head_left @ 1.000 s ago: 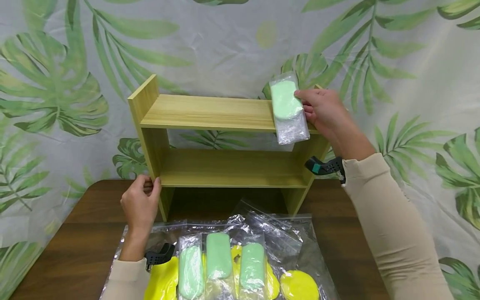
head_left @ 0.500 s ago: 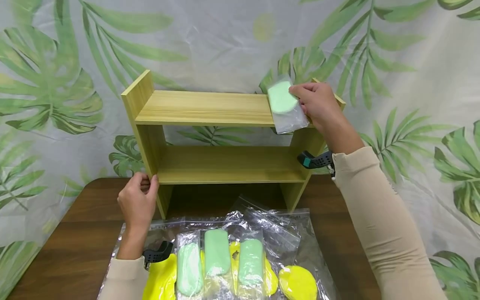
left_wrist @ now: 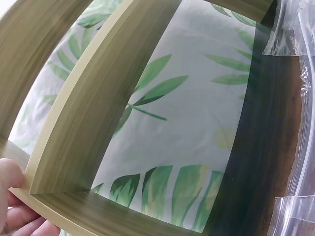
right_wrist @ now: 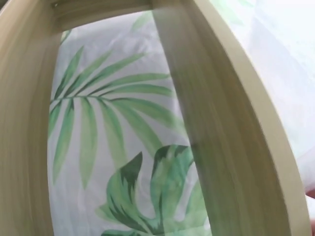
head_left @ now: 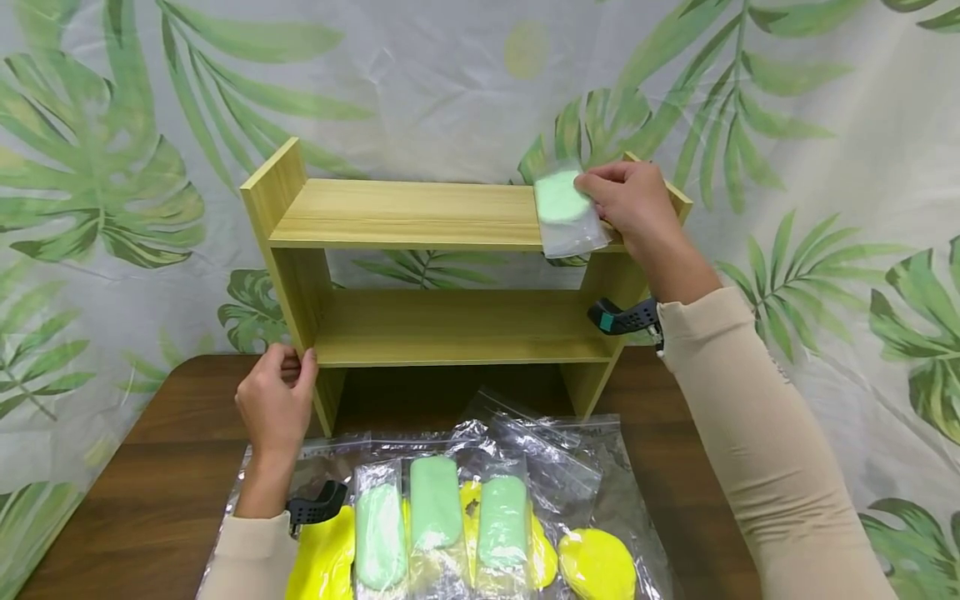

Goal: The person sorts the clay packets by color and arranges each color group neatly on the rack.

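A small wooden shelf unit [head_left: 461,325] stands on the table with two boards between its side panels. My right hand [head_left: 633,200] pinches a clear plastic packet with a light green oblong piece [head_left: 561,200] inside, at the right end of the top board. The packet's lower end overhangs the board's front edge; whether its far end touches the board I cannot tell. My left hand [head_left: 276,396] grips the front edge of the left side panel, thumb [left_wrist: 11,173] on one face and fingers on the other in the left wrist view. In the right wrist view, the packet shows only blurred at the right edge.
In front of the shelf lies a large clear zip bag [head_left: 637,500]. On it are several green pieces in clear packets [head_left: 435,504] and yellow pieces, one of them round [head_left: 597,562]. Behind hangs a leaf-patterned cloth [head_left: 450,92]. The table [head_left: 150,467] is dark wood.
My right hand has lowered and tilted the green packet back toward the top board. The head view has shifted slightly. My left hand keeps its grip on the side panel.
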A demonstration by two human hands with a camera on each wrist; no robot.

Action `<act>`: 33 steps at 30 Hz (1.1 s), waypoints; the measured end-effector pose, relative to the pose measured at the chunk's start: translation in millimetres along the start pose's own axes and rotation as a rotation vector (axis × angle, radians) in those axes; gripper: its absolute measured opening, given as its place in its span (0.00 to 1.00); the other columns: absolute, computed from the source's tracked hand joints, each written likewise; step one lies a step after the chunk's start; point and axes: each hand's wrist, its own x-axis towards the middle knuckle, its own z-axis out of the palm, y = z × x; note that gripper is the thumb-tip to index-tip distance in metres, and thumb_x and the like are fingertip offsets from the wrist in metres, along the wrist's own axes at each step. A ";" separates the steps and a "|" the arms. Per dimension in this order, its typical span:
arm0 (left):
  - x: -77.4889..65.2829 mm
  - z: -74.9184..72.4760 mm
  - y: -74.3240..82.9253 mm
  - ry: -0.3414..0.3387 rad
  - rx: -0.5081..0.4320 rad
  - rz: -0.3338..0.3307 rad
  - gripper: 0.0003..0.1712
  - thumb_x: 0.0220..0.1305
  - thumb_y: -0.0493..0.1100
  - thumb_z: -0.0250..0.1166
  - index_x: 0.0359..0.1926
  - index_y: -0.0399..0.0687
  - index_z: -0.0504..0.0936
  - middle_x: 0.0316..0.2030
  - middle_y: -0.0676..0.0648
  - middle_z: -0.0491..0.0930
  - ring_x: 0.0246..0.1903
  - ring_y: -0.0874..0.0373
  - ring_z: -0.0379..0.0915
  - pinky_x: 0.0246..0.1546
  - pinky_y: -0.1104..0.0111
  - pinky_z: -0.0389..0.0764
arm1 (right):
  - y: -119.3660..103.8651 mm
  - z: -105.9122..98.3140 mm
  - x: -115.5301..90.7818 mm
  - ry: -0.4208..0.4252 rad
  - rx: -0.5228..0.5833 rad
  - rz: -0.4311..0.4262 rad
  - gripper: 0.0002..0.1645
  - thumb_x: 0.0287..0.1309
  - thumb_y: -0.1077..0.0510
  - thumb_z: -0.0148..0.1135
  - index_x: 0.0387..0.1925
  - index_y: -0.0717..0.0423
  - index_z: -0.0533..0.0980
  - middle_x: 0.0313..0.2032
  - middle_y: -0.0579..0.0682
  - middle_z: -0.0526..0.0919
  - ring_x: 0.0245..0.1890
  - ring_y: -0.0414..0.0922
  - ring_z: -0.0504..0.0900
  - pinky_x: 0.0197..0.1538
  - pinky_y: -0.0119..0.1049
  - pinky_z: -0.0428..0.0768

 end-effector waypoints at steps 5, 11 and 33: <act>-0.2 -0.8 -1.1 0.000 -0.001 0.001 0.13 0.63 0.42 0.66 0.28 0.35 0.78 0.26 0.38 0.81 0.26 0.43 0.81 0.31 0.51 0.76 | -0.3 3.9 -1.1 0.050 -0.112 -0.012 0.24 0.61 0.46 0.62 0.56 0.52 0.78 0.53 0.47 0.73 0.42 0.41 0.75 0.40 0.33 0.76; -1.1 -0.7 -3.0 -0.008 0.000 -0.008 0.13 0.63 0.42 0.66 0.29 0.35 0.78 0.26 0.38 0.81 0.26 0.43 0.81 0.32 0.51 0.75 | 1.0 5.9 -0.8 0.072 -0.173 -0.033 0.23 0.63 0.48 0.60 0.56 0.52 0.78 0.53 0.48 0.74 0.43 0.42 0.73 0.41 0.34 0.75; -0.4 -0.2 -2.7 -0.015 -0.014 -0.014 0.13 0.64 0.42 0.65 0.29 0.35 0.78 0.26 0.38 0.81 0.27 0.43 0.80 0.32 0.52 0.76 | 1.6 6.3 2.3 0.070 -0.337 -0.061 0.20 0.66 0.50 0.56 0.54 0.51 0.80 0.61 0.50 0.73 0.55 0.47 0.73 0.46 0.37 0.76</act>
